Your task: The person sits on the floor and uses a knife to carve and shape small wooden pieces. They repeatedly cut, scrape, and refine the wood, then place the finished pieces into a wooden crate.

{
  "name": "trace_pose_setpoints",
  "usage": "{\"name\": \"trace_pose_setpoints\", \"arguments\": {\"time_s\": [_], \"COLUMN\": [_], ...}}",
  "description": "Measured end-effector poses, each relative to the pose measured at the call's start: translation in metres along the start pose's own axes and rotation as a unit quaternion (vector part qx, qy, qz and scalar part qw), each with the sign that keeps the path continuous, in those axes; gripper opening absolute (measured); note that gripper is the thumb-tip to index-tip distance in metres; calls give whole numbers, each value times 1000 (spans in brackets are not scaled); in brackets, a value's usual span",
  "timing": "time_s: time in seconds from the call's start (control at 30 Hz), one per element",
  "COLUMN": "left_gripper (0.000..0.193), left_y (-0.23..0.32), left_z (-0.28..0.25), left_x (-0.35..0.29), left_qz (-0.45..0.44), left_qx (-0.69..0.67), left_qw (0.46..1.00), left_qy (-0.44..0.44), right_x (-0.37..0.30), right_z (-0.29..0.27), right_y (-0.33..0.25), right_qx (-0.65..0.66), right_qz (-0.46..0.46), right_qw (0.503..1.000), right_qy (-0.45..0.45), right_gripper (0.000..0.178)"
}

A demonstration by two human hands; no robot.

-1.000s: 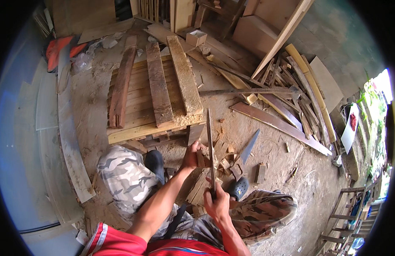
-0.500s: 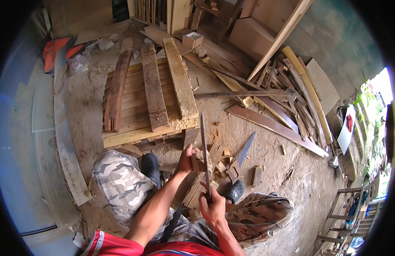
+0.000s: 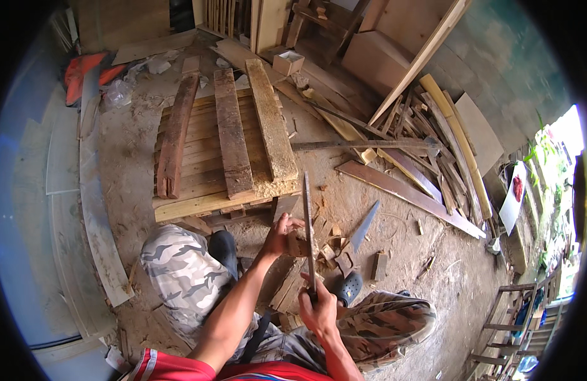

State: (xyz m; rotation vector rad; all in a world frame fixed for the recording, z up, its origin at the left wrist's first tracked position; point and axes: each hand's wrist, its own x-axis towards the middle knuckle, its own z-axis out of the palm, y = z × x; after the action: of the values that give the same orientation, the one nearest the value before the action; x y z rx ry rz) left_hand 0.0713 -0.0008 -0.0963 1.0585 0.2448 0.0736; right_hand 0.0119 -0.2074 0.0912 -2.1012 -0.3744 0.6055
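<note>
Left hand (image 3: 278,237) clamped on small brown wooden block (image 3: 296,245) at near centre, right hand (image 3: 318,309) closed around near end of long narrow grey metal tool (image 3: 308,216), hands apart, tool along block's right side, tapered blue-grey saw (image 3: 364,227) farther right.

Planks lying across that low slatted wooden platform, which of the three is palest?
The right-hand plank: its top is yellowish tan, while the left plank is reddish brown and the middle plank a dull, darker brown.
</note>
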Motion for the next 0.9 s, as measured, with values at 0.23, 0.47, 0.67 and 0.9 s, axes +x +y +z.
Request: {"name": "trace_pose_setpoints", "arguments": {"time_s": [0.23, 0.47, 0.67, 0.9], "left_gripper": [77, 76, 75, 70], "left_y": [26, 20, 18, 20], "left_z": [16, 12, 9, 7], "left_x": [-2, -8, -4, -13], "left_qz": [117, 105, 118, 94], "left_qx": [18, 75, 21, 29], "left_qw": [991, 986, 984, 986], "left_qy": [69, 109, 135, 133], "right_x": [-24, -9, -30, -22], "right_z": [-18, 7, -14, -4], "right_y": [-10, 14, -3, 13], "right_qx": [34, 24, 23, 4], "right_qz": [-62, 9, -39, 15], "right_qw": [996, 1000, 998, 1000], "right_qy": [59, 4, 45, 12], "right_gripper": [35, 36, 35, 33]}}
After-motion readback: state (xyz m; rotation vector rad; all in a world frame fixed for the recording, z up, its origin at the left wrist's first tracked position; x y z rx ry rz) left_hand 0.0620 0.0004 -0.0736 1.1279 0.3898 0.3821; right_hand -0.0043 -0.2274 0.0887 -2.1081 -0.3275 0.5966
